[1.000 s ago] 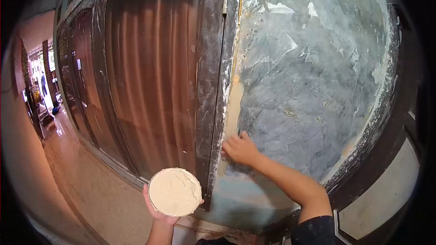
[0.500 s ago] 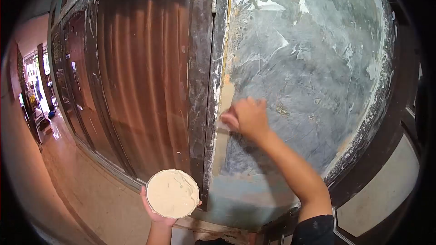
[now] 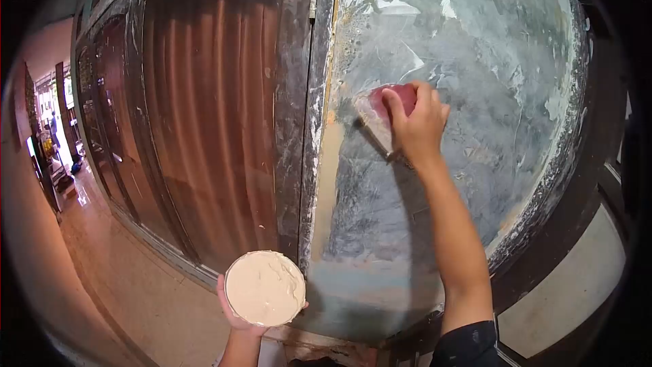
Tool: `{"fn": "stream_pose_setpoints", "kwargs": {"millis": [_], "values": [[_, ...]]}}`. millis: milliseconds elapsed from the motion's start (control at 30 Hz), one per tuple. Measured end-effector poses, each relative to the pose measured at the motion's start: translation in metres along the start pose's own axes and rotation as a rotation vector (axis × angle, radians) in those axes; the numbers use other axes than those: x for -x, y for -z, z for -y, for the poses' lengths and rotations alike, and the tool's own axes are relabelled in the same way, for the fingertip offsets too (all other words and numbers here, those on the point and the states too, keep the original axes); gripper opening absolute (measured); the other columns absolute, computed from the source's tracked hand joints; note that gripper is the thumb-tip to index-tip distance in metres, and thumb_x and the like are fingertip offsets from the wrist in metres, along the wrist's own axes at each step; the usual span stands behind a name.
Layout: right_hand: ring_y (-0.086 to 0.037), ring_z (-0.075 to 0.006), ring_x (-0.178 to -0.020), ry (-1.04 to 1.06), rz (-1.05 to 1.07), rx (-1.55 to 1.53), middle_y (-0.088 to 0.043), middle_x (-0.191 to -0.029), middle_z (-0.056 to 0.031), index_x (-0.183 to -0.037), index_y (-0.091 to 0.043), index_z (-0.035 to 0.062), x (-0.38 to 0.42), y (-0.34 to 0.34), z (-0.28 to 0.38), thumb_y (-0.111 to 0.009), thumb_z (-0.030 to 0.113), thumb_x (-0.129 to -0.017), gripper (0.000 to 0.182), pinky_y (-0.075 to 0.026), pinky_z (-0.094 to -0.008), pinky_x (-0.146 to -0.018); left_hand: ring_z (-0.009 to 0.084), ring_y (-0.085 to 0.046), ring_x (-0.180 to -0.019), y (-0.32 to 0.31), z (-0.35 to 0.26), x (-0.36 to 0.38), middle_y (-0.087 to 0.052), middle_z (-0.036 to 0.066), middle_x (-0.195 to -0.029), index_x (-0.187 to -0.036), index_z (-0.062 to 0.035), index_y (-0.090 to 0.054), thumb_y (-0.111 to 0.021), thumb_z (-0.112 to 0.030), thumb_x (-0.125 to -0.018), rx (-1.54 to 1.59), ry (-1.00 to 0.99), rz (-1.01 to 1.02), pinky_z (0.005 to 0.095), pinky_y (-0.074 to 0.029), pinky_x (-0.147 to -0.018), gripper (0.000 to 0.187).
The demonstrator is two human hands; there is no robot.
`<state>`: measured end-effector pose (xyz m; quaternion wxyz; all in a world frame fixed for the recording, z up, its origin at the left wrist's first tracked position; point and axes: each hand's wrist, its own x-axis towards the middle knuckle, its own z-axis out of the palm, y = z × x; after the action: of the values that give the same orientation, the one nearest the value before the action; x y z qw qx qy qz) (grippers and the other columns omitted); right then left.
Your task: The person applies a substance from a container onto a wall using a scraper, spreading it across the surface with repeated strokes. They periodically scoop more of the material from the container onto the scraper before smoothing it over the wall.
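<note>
Two bare hands are at work, the right one well above and to the right of the left. Pinched in the right hand [image 3: 421,126] is a spreader [image 3: 375,112], its dark red part between the thumb and the bent fingers, its pale, smeared blade slanting out to that hand's left. The blade lies over the patchy grey-green wall [image 3: 475,115]; whether its edge touches cannot be told. Cupped from below by the left hand [image 3: 236,319] is a round tub [image 3: 239,315], filled to the rim with cream paste [image 3: 261,289]; the fingers curl up at its sides, though most of that hand is hidden beneath. Below and left of the right hand, a cream strip [image 3: 329,170] runs down the wall's edge, beside a dark wooden post [image 3: 291,129]. High up to the left of the right hand, a metal hinge [image 3: 313,0] sits by the post. Above the left hand, a reddish curtain [image 3: 217,129] hangs behind glass. Farther left of that hand stretches a brownish floor [image 3: 129,251]. Below the right hand, the bare forearm leads down to a dark sleeve [image 3: 468,350], with a pale panel [image 3: 570,285] to its right.
</note>
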<state>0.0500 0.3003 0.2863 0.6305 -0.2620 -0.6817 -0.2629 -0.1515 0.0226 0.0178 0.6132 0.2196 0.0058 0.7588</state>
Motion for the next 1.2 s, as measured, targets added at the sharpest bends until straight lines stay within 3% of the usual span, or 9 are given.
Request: {"fn": "stream_pose_setpoints", "kwargs": {"millis": [67, 100, 233, 433, 600, 667, 833, 933, 1200], "values": [[-0.066, -0.0335, -0.088, -0.304, 0.301, -0.472, -0.07, -0.095, -0.0182, -0.109, -0.063, 0.0022, 0.043, 0.01, 0.024, -0.075, 0.036, -0.096, 0.038, -0.05, -0.0447, -0.082, 0.0545, -0.056, -0.126, 0.006, 0.006, -0.003, -0.049, 0.023, -0.153, -0.157, -0.0129, -0.04, -0.032, -0.084, -0.091, -0.022, 0.016, -0.032, 0.0819, -0.048, -0.091, 0.097], [-0.063, -0.0132, -0.087, -0.482, 0.549, -0.576, -0.067, -0.095, -0.0069, -0.109, -0.063, 0.0026, 0.064, 0.025, 0.044, -0.074, 0.024, -0.098, 0.026, -0.051, -0.0316, -0.074, 0.0546, -0.057, -0.125, 0.006, 0.009, -0.004, -0.049, 0.023, -0.152, -0.157, -0.0129, -0.04, -0.032, -0.084, -0.091, -0.048, 0.032, -0.063, 0.0821, -0.049, -0.09, 0.097], [-0.063, -0.0091, -0.088, -0.826, 1.054, -1.117, -0.072, -0.098, -0.0047, -0.108, -0.066, 0.0014, 0.195, 0.007, 0.049, -0.077, 0.028, -0.098, 0.03, -0.053, -0.028, -0.077, 0.0519, -0.054, -0.131, 0.02, 0.029, -0.018, -0.05, 0.02, -0.153, -0.154, -0.0116, -0.045, -0.034, -0.077, -0.095, -0.005, 0.001, -0.1, 0.0824, -0.047, -0.093, 0.088], [-0.058, -0.0085, -0.07, -1.042, 1.304, -1.013, -0.07, -0.087, -0.0022, -0.103, -0.07, 0.0026, 0.259, 0.019, 0.018, -0.076, 0.033, -0.098, 0.032, -0.048, -0.0276, -0.06, 0.0513, -0.049, -0.137, 0.02, 0.054, -0.02, -0.044, 0.019, -0.159, -0.157, -0.0126, -0.041, -0.035, -0.078, -0.095, 0.014, 0.094, -0.057, 0.0854, -0.04, -0.099, 0.091], [-0.064, -0.0119, -0.083, -0.988, 1.095, -0.78, -0.072, -0.095, -0.0063, -0.109, -0.069, -0.0008, 0.294, 0.051, -0.017, -0.076, 0.025, -0.098, 0.029, -0.052, -0.0297, -0.073, 0.0524, -0.046, -0.14, 0.023, 0.067, -0.018, -0.041, 0.022, -0.16, -0.159, -0.0118, -0.037, -0.034, -0.082, -0.092, 0.011, 0.105, -0.022, 0.086, -0.039, -0.1, 0.097], [-0.065, -0.0128, -0.094, -1.062, 0.784, -0.961, -0.073, -0.103, -0.0069, -0.114, -0.068, -0.001, 0.293, 0.072, -0.008, -0.072, 0.015, -0.1, 0.022, -0.053, -0.0299, -0.083, 0.0522, -0.047, -0.14, 0.018, 0.072, -0.021, -0.042, 0.023, -0.159, -0.159, -0.0113, -0.038, -0.035, -0.082, -0.092, 0.033, 0.077, -0.042, 0.0859, -0.039, -0.1, 0.097], [-0.064, -0.0273, -0.096, -0.752, 0.709, -0.689, -0.075, -0.107, -0.0112, -0.111, -0.074, 0.0025, 0.268, 0.125, 0.023, -0.065, 0.0, -0.095, 0.018, -0.051, -0.0365, -0.09, 0.0509, -0.049, -0.138, 0.027, 0.089, -0.03, -0.046, 0.023, -0.156, -0.156, -0.0107, -0.042, -0.037, -0.082, -0.092, -0.021, 0.039, -0.053, 0.0857, -0.038, -0.102, 0.096], [-0.06, -0.0319, -0.108, -0.349, 0.675, -0.665, -0.075, -0.112, -0.0108, -0.109, -0.077, 0.0041, 0.263, 0.138, 0.022, -0.06, -0.012, -0.085, 0.034, -0.05, -0.0384, -0.097, 0.0516, -0.049, -0.137, 0.025, 0.096, -0.036, -0.047, 0.023, -0.155, -0.155, -0.0096, -0.044, -0.036, -0.082, -0.092, -0.026, 0.038, -0.064, 0.0854, -0.038, -0.102, 0.096], [-0.059, -0.0327, -0.115, -0.274, 0.695, -0.595, -0.075, -0.113, -0.0073, -0.108, -0.08, 0.0081, 0.253, 0.165, 0.03, -0.062, -0.014, -0.078, 0.041, -0.047, -0.041, -0.105, 0.0525, -0.051, -0.135, 0.01, 0.105, -0.038, -0.049, 0.024, -0.153, -0.154, -0.0083, -0.043, -0.036, -0.081, -0.093, -0.019, 0.042, -0.029, 0.0842, -0.041, -0.1, 0.095]]}}
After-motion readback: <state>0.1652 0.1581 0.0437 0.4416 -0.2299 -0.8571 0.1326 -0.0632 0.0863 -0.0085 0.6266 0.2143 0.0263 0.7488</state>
